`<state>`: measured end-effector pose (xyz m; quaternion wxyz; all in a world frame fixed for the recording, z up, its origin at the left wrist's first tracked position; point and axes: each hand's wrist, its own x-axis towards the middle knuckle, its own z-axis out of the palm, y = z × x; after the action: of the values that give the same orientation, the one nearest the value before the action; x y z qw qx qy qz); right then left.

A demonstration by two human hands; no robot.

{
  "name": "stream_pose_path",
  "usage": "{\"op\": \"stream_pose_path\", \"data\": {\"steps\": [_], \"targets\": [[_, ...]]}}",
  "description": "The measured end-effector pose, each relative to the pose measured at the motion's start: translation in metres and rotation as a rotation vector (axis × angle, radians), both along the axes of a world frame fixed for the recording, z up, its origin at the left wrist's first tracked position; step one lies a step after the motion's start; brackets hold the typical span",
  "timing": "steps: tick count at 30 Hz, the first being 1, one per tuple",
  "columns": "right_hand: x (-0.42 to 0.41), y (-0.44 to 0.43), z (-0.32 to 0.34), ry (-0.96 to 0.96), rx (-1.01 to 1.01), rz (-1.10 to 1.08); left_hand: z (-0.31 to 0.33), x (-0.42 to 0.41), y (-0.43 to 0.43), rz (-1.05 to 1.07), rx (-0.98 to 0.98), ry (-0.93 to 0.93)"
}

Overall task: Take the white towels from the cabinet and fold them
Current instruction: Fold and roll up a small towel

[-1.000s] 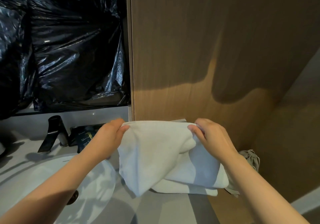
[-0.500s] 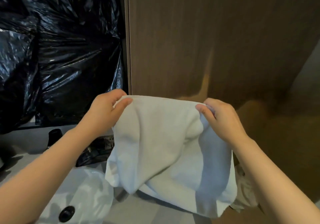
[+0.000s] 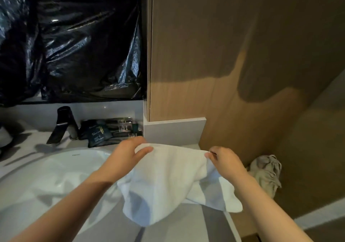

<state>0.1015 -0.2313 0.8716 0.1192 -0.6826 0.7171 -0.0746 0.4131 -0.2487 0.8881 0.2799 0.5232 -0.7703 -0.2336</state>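
Observation:
A white towel (image 3: 168,182) hangs from both my hands and drapes down onto the grey counter (image 3: 186,230) to the right of the sink. My left hand (image 3: 127,155) pinches its upper left corner between thumb and fingers. At the upper right corner my right hand (image 3: 224,161) pinches the edge. The towel's top edge is stretched between the two hands, and its lower part lies bunched in loose folds on the counter.
A white sink basin (image 3: 56,176) with a black faucet (image 3: 63,126) lies at the left. Dark toiletry packets (image 3: 108,131) sit behind it. Black plastic (image 3: 74,41) covers the wall above. A wooden panel (image 3: 214,55) rises behind; a crumpled grey cloth (image 3: 267,172) sits at the right.
Both hands have come down with the towel from chest height toward the counter. Its lower part now rests on the counter instead of hanging free.

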Motion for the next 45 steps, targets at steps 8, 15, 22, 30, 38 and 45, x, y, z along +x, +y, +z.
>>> {"op": "stream_pose_path", "data": {"steps": [8, 15, 22, 30, 38, 45], "targets": [[0.065, 0.026, 0.026, -0.329, -0.168, 0.134, -0.015, 0.010, 0.028, 0.089, 0.404, 0.546], [0.116, 0.036, 0.021, -0.447, -0.167, 0.242, -0.007, 0.004, 0.041, 0.096, 0.379, 0.583], [0.122, 0.024, 0.021, -0.374, -0.169, 0.290, -0.007, 0.002, 0.041, 0.096, 0.397, 0.595], [0.120, 0.024, 0.020, -0.404, -0.101, 0.293, -0.009, -0.003, 0.042, 0.070, 0.393, 0.618], [0.114, 0.026, 0.019, -0.502, -0.144, 0.234, -0.014, -0.001, 0.041, 0.079, 0.393, 0.597], [0.115, 0.022, 0.011, -0.547, -0.152, 0.139, -0.017, -0.007, 0.041, 0.076, 0.390, 0.595]]}}
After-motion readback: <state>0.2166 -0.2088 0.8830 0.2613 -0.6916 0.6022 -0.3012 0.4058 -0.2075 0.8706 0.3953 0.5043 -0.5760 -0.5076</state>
